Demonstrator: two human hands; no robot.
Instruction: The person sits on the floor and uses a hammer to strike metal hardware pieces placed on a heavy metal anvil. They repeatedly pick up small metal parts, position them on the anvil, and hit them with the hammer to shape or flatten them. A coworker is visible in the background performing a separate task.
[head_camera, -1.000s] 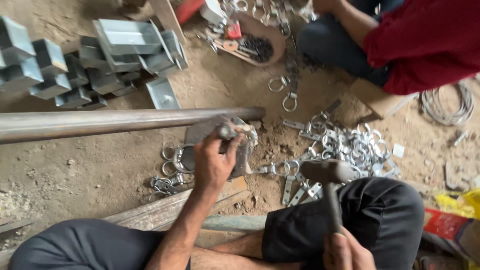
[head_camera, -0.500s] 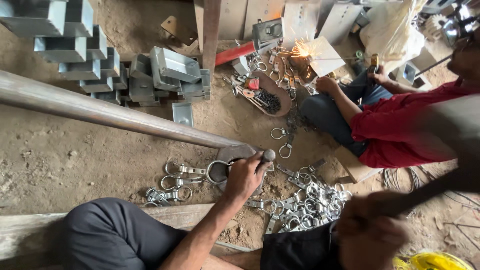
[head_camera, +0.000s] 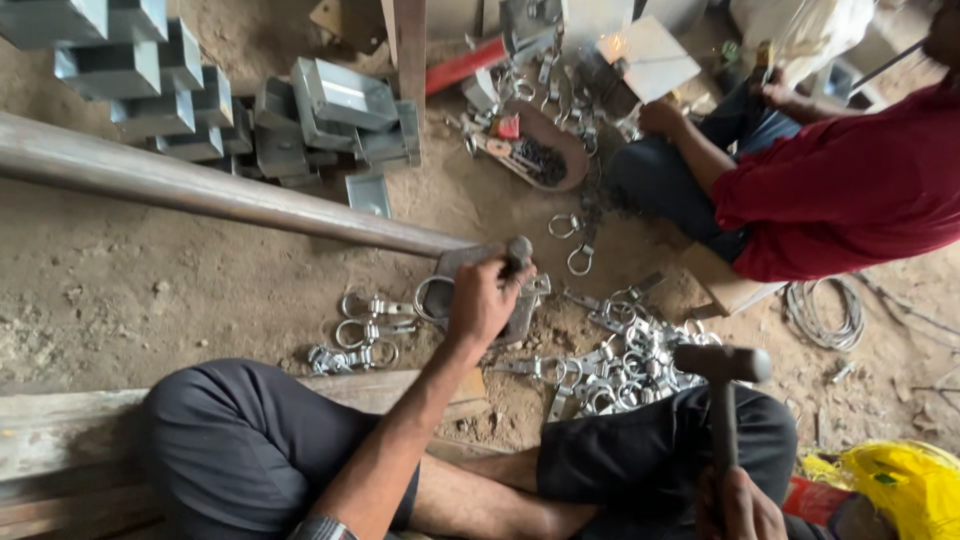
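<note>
- Ring fitting: a metal ring-and-clasp part lies on a small plate at the end of the steel pipe, on the dirt floor between the person's knees.
- Box sections: grey metal channel pieces are stacked at far left and upper left, behind the pipe, well apart from both hands.
- Left group of fittings: a few ring parts lie on the ground just left of the plate. By their separate position these are judged to be either finished or waiting; the pictures do not show which.
- Left hand: clenched around the ring fitting and an upright pin, pressing them down on the plate.
- Pile of fittings: a much larger heap lies right of the plate, near the right knee. Judgement: most of the work remains.
- Hammer: head raised above the right knee, apart from the fitting; no blow is landing.
- Right hand: closed around the hammer's handle at the bottom edge.
- Co-worker: a person in a red shirt sits at upper right, handling other parts.
</note>
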